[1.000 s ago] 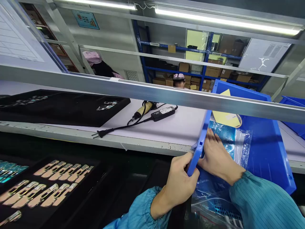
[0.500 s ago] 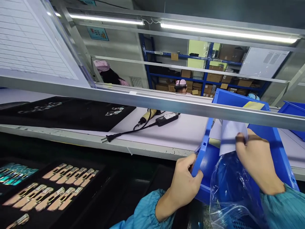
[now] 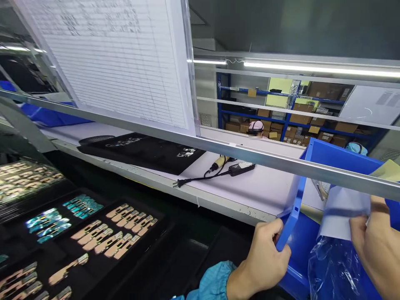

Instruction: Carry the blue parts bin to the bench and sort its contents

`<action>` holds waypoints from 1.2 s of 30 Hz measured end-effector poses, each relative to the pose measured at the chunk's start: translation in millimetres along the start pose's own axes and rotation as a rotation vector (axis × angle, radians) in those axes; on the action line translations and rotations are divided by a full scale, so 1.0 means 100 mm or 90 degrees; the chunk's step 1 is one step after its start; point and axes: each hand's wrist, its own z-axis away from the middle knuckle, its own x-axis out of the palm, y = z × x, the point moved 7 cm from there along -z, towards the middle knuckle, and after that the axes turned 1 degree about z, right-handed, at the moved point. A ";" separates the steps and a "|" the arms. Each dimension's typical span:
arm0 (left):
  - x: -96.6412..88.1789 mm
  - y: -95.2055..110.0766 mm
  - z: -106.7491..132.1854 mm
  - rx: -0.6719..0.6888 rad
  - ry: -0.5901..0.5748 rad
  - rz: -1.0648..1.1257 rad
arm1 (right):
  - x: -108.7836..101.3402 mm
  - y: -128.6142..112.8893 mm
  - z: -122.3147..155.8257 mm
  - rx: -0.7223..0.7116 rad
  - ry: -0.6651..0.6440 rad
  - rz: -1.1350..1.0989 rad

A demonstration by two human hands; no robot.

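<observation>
1. The blue bin [image 3: 340,166] sits tipped toward the person at the front edge of the white bench [image 3: 256,187], its near left rim clamped by the left hand [image 3: 265,262] – fingers curled shut over the corner, thumb on the outside wall.
2. Over the bin the right hand [image 3: 375,246] pinches a white paper sheet [image 3: 339,208] together with the top of a clear plastic bag [image 3: 334,271]; the grip is closed, though the fingertips are partly cut off by the frame edge, and the bag hangs down inside the bin, bulging.
3. Judging from this, the bag and its slip are lifted but not clear of the bin – pulling them free and setting them down looks left to do, and the bin is not yet let go.
4. On the dark lower surface, the black trays [image 3: 103,237] of small gold and teal parts lie untouched, well apart from both hands.
5. Against the earlier frames: the bag then lay flat in the bin under the right palm, with a yellow slip behind it; now it is raised with the white sheet, the left hand holds the same rim, and the view has swung left so a lined chart [image 3: 118,62] fills the upper part
</observation>
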 end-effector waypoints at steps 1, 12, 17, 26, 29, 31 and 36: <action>0.00 0.01 0.00 -0.002 0.000 0.003 | -0.03 0.03 0.02 -0.001 0.010 0.032; 0.00 0.04 0.03 0.009 -0.013 -0.007 | 0.13 0.29 0.06 -0.017 -0.053 0.121; 0.00 0.04 0.03 0.011 -0.014 -0.008 | 0.13 0.31 0.06 -0.040 -0.108 0.109; -0.02 0.04 0.04 0.023 0.009 -0.044 | -0.07 -1.10 -0.10 -0.239 -0.167 -0.035; -0.03 0.03 0.04 0.013 0.022 -0.048 | -0.07 -1.20 -0.17 -0.295 -0.217 -0.159; -0.02 0.03 0.04 0.009 0.017 -0.044 | -0.19 -0.95 -0.31 -0.233 -0.134 -0.250; 0.00 0.06 0.05 0.024 0.017 -0.048 | -0.28 -0.32 -0.66 -0.108 0.079 -0.140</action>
